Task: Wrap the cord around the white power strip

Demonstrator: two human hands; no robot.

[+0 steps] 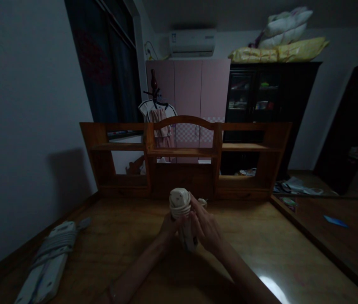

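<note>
A white power strip [180,196] with its cord wound round the upper end is held upright above the wooden surface [128,223]. My left hand [170,228] grips it from the left, its fingers partly hidden behind the strip and cord. From the right, my right hand [208,228] presses its fingers against the wound cord. The cord's plug [203,202] shows just beyond my right fingertips. On the left, a second white power strip [52,270] lies flat, its grey cord [55,242] wrapped around it and its plug [84,223] at the far end.
A wooden shelf unit [183,152] with open compartments stands along the back edge. The white wall [33,126] closes off the left side. A raised wooden rim [318,245] runs along the right, with a blue flat item [335,221] beyond it.
</note>
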